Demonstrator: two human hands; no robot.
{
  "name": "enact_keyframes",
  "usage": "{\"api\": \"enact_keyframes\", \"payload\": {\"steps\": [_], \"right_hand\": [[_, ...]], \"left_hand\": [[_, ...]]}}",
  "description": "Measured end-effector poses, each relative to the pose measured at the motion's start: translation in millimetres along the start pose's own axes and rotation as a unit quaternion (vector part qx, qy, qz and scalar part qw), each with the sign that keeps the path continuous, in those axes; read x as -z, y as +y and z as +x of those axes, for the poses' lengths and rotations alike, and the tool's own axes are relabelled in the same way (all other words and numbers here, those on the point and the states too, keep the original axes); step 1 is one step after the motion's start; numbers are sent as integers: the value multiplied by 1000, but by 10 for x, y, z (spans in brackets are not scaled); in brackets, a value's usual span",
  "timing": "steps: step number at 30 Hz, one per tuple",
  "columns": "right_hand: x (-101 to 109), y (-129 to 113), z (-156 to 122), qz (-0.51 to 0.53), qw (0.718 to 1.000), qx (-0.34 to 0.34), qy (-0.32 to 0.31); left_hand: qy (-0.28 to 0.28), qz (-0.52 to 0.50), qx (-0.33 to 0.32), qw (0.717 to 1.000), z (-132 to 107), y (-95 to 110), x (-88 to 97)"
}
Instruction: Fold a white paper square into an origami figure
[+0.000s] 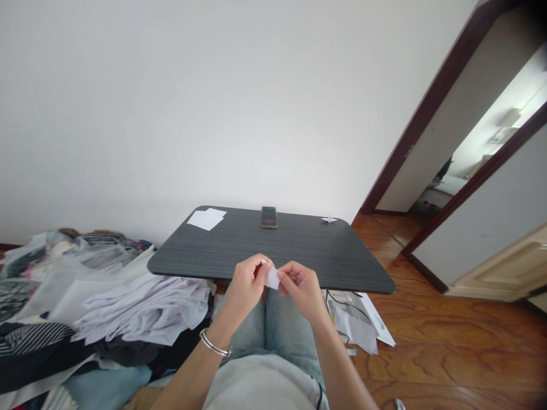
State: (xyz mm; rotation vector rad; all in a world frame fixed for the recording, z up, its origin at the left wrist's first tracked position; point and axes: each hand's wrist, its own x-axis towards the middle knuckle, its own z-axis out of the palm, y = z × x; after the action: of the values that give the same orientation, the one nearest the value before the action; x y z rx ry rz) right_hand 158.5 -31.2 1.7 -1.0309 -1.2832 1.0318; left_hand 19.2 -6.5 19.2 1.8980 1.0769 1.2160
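Between my two hands is a small folded piece of white paper (272, 278), held just above my lap at the table's near edge. My left hand (250, 279) pinches its left side between thumb and fingers. On the right side, my right hand (300, 283) grips it with thumb and curled fingers. Parts of the paper are hidden behind my fingertips. A stack of white paper sheets (207, 218) lies at the table's far left, and a small folded white paper shape (329, 219) rests at the far right.
The dark wood-grain table (239, 245) stands against a white wall. A phone-like dark object (269, 217) leans near its back edge. Clothes (141, 307) are heaped at the left. Papers and cables (356, 324) lie on the floor under the right side. A doorway (444, 131) opens at the right.
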Motion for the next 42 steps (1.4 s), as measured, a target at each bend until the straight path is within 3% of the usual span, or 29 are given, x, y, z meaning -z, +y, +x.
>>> {"api": "enact_keyframes", "payload": {"steps": [9, 20, 23, 27, 30, 34, 42], "right_hand": [[23, 19, 22, -20, 1000, 11, -16], [61, -11, 35, 31, 999, 20, -30], [40, 7, 41, 27, 1000, 13, -6], [20, 15, 48, 48, 996, 30, 71], [13, 0, 46, 72, 991, 37, 107], [-7, -1, 34, 82, 989, 48, 115], [-51, 26, 31, 79, 989, 56, 114]], "left_hand": [[20, 9, -16, 1000, 5, -8, 1], [16, -16, -7, 1000, 24, -13, 44], [11, -67, 7, 998, 28, -30, 26], [38, -143, 39, 988, 26, -36, -9], [15, -170, 72, 983, 21, -16, -28], [-9, -180, 83, 980, 15, 19, -48], [12, -162, 83, 983, 24, 33, -54]]}}
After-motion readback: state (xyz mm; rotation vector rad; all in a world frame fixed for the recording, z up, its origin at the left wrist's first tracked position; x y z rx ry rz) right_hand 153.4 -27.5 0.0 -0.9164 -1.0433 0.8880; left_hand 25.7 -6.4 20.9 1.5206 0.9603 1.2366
